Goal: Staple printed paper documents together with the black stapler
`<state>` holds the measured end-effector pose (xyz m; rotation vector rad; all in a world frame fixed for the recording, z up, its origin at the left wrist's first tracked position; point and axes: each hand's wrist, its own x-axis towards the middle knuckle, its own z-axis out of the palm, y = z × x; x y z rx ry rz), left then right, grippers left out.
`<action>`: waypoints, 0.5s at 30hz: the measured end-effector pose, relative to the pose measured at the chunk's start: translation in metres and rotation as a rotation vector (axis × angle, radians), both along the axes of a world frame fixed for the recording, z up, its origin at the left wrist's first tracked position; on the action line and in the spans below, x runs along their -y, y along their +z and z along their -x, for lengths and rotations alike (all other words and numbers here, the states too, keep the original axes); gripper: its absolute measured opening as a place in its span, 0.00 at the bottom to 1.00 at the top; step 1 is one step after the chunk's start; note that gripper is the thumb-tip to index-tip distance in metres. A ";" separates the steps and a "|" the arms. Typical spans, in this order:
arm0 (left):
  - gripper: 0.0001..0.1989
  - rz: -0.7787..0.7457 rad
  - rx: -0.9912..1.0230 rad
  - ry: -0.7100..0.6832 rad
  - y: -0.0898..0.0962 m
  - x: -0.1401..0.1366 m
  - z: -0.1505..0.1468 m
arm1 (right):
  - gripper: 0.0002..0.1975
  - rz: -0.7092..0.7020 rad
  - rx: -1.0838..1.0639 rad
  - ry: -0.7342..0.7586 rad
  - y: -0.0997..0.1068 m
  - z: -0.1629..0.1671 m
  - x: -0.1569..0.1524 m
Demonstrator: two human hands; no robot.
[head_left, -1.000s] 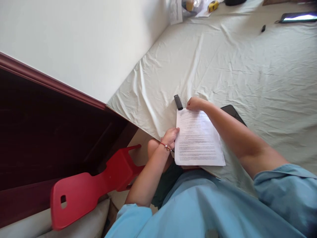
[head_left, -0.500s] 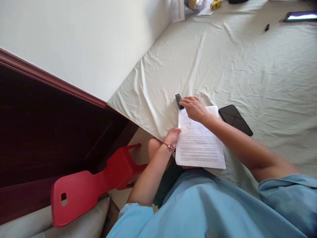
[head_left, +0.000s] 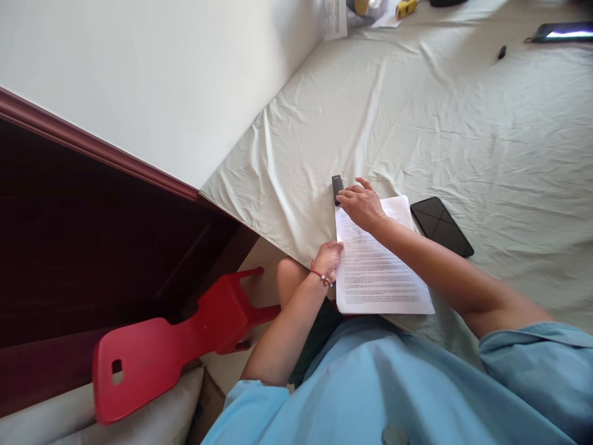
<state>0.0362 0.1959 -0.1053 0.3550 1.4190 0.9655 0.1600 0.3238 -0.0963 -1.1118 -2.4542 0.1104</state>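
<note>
Now, in the head view, our right hand (head_left: 362,206) lies fingers-down over the top edge of the white stack of printed paper sheets (head_left: 380,266), its fingertips touching the small black rectangular stapler (head_left: 337,188) that sits on the pale green sheet-covered tabletop (head_left: 463,123) at the stack's top left corner; whether that grip has closed round the stapler we cannot tell. Our left hand (head_left: 328,258) pinches the stack's left edge, so we should keep that pinch firm and the edges squared before working the corner. A black phone (head_left: 441,225) lies just beside the paper.
</note>
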 end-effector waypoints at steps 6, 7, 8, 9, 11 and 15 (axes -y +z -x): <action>0.04 -0.004 0.010 -0.022 -0.006 0.001 0.005 | 0.18 0.008 -0.012 -0.010 -0.003 0.001 0.001; 0.04 -0.005 0.017 -0.020 -0.007 0.001 0.005 | 0.19 0.019 -0.006 -0.015 -0.004 0.001 0.003; 0.05 -0.007 0.024 -0.017 -0.008 0.001 0.005 | 0.19 0.031 0.005 -0.021 -0.005 0.002 0.006; 0.05 -0.007 0.028 -0.014 -0.009 0.001 0.005 | 0.20 0.044 0.017 -0.027 -0.006 0.002 0.009; 0.05 -0.011 0.024 -0.007 -0.011 0.001 0.005 | 0.22 0.073 0.039 -0.033 -0.006 0.001 0.016; 0.05 -0.009 0.004 0.002 -0.011 0.000 0.004 | 0.26 0.129 0.077 -0.025 -0.005 -0.001 0.025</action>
